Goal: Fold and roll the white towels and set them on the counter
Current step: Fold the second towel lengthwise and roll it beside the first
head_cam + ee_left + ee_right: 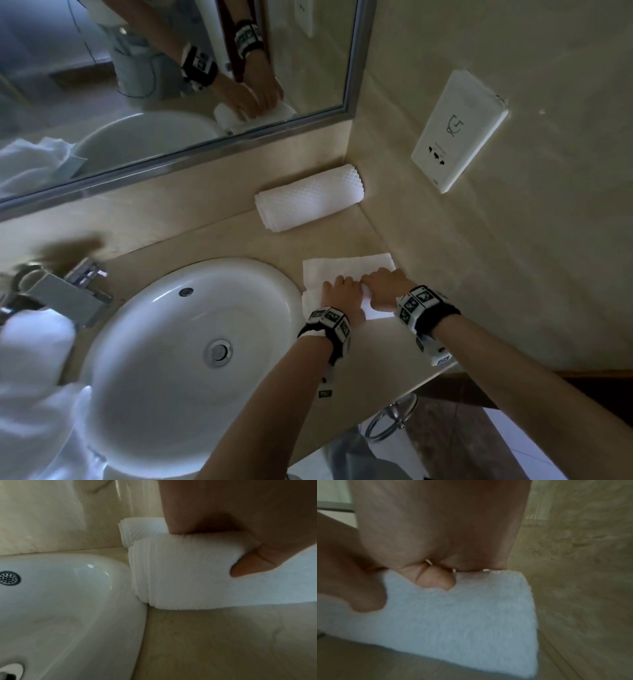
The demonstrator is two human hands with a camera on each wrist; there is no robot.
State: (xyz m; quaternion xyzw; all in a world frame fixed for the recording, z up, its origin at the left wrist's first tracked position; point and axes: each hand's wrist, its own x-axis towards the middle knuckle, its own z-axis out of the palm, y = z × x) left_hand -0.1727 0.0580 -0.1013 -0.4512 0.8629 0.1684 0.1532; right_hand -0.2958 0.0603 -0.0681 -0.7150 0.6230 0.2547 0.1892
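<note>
A white towel (346, 269) lies folded into a strip on the beige counter (373, 346), right of the sink, its near end rolled up. My left hand (340, 291) and right hand (387, 286) sit side by side on the roll, fingers curled over it. In the left wrist view my thumb presses the roll (180, 574) from the near side. The right wrist view shows my right hand (436, 577) gripping the roll (462, 615) the same way. A finished rolled towel (308, 197) lies at the back, against the corner of the wall.
The white oval sink (164, 363) fills the counter's middle, with a chrome faucet (68, 294) at its left. Loose white towels (37, 394) are heaped at the left. A mirror (154, 68) runs along the back wall and a white wall panel (459, 130) hangs at the right.
</note>
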